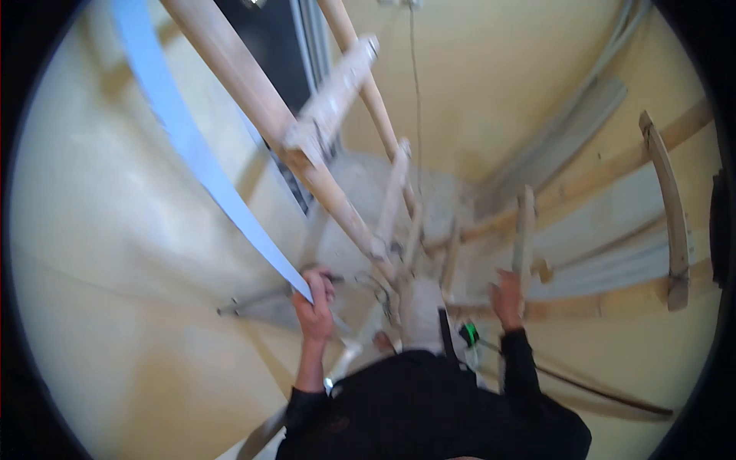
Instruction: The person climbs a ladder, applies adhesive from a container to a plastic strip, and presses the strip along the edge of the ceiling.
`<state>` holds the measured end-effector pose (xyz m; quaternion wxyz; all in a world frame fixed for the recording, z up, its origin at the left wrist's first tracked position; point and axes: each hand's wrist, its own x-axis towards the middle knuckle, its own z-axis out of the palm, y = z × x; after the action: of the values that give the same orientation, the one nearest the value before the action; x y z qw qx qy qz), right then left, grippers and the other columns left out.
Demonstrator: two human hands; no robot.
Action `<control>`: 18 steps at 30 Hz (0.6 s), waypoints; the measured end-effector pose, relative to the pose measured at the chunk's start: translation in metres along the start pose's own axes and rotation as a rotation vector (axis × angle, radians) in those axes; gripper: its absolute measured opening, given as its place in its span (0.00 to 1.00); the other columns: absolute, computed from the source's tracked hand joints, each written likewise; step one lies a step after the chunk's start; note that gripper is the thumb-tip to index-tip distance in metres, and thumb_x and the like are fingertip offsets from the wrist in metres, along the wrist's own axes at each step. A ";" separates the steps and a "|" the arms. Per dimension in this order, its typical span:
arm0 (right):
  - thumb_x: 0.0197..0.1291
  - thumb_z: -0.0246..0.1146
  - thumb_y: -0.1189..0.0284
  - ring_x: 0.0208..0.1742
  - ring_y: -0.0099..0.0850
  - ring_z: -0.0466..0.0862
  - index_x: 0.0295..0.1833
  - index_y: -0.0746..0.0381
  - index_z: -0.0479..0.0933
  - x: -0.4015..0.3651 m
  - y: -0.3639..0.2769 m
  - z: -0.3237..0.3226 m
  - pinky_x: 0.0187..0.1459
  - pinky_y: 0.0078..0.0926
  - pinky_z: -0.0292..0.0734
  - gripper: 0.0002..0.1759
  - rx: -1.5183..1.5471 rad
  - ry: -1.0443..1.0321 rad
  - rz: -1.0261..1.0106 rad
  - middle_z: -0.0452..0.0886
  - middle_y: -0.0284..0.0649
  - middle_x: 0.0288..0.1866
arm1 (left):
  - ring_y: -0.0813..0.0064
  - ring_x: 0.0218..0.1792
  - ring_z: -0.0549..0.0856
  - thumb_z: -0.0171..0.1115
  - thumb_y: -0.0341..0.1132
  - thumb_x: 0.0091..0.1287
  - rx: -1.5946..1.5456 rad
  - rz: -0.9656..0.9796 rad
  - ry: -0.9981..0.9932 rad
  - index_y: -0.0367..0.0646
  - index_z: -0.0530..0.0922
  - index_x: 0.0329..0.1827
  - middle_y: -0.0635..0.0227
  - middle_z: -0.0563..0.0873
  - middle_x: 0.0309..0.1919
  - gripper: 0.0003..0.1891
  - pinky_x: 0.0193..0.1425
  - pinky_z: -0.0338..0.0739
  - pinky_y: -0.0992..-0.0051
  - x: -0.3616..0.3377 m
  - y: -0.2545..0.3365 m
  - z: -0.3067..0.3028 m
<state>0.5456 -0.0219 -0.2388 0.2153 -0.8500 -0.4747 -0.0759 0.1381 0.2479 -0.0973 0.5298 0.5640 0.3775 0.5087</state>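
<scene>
A long light-blue strip (201,161) runs from the upper left down to my left hand (315,303), whose fingers are wrapped round its lower end. Something dark sticks out beside those fingers, too small to name. On the right, my right hand (507,300) is at a wooden ladder rung (524,234), fingers bent against it; the far side of its grip is hidden. Another wooden ladder (253,88) rises toward the upper left, between the blue strip and the right-hand ladder.
A curved wooden rung (669,203) crosses the ladder rails at the far right. A dark cable (606,393) runs along the lower right. Green tape or cord (469,333) shows near my waist. Pale panels (571,146) lean against the yellow wall (491,69).
</scene>
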 end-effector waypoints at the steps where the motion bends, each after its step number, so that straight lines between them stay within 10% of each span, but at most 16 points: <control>1: 0.61 0.68 0.80 0.67 0.57 0.76 0.66 0.68 0.74 0.000 0.024 0.009 0.69 0.48 0.73 0.27 0.024 0.132 0.099 0.78 0.58 0.63 | 0.86 0.26 0.72 0.50 0.46 0.85 0.007 0.007 0.026 0.35 0.82 0.46 0.76 0.77 0.25 0.21 0.32 0.68 0.81 0.005 -0.002 -0.001; 4: 0.55 0.69 0.81 0.66 0.55 0.77 0.63 0.64 0.77 0.014 -0.018 -0.043 0.68 0.51 0.72 0.28 -0.127 0.112 -0.063 0.77 0.56 0.63 | 0.86 0.26 0.74 0.50 0.47 0.86 0.015 0.026 0.035 0.36 0.82 0.44 0.75 0.78 0.25 0.22 0.32 0.69 0.81 0.008 0.008 0.004; 9: 0.60 0.67 0.79 0.76 0.54 0.68 0.74 0.63 0.70 0.003 0.027 -0.015 0.73 0.54 0.65 0.34 -0.202 0.369 0.367 0.72 0.55 0.71 | 0.86 0.27 0.76 0.47 0.50 0.86 0.100 0.113 0.055 0.36 0.84 0.49 0.73 0.81 0.27 0.25 0.32 0.72 0.80 0.017 0.023 0.008; 14: 0.61 0.62 0.83 0.72 0.55 0.73 0.75 0.65 0.69 0.014 0.090 0.034 0.72 0.49 0.69 0.34 0.069 0.089 0.693 0.73 0.59 0.69 | 0.85 0.27 0.76 0.45 0.52 0.86 0.136 0.185 0.090 0.36 0.84 0.52 0.71 0.83 0.30 0.27 0.32 0.72 0.80 0.050 0.026 0.010; 18: 0.75 0.58 0.68 0.57 0.48 0.86 0.71 0.64 0.73 0.007 0.007 -0.071 0.54 0.45 0.83 0.23 -0.053 0.107 0.676 0.81 0.52 0.63 | 0.85 0.27 0.76 0.45 0.51 0.86 0.180 0.271 0.086 0.36 0.84 0.53 0.69 0.84 0.30 0.26 0.32 0.72 0.80 0.101 0.049 0.021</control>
<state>0.5603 -0.0507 -0.1753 0.2310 -0.9593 -0.1522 -0.0571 0.1727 0.3336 -0.0302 0.3870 0.6325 0.3643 0.5635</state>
